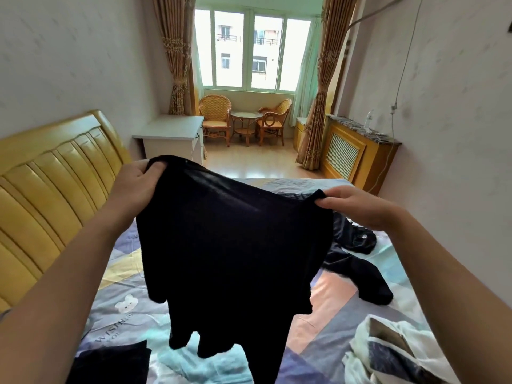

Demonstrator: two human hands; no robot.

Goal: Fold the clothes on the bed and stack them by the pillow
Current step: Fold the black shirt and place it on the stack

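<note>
A black garment (230,250) hangs in the air above the bed, spread between my two hands. My left hand (135,184) grips its upper left corner with curled fingers. My right hand (357,206) pinches the upper right corner between thumb and fingers. The lower part of the garment dangles in loose flaps over the patterned sheet (124,309). More dark clothes (357,261) lie crumpled on the bed behind and to the right. A dark folded piece (116,361) lies at the near left. No pillow is in view.
A white and dark patterned cloth (393,353) lies bunched at the near right. The yellow headboard (47,184) runs along the left. A white bedside table (171,137) stands beyond it, with wicker chairs (216,117) by the window and a radiator cover (357,151) at right.
</note>
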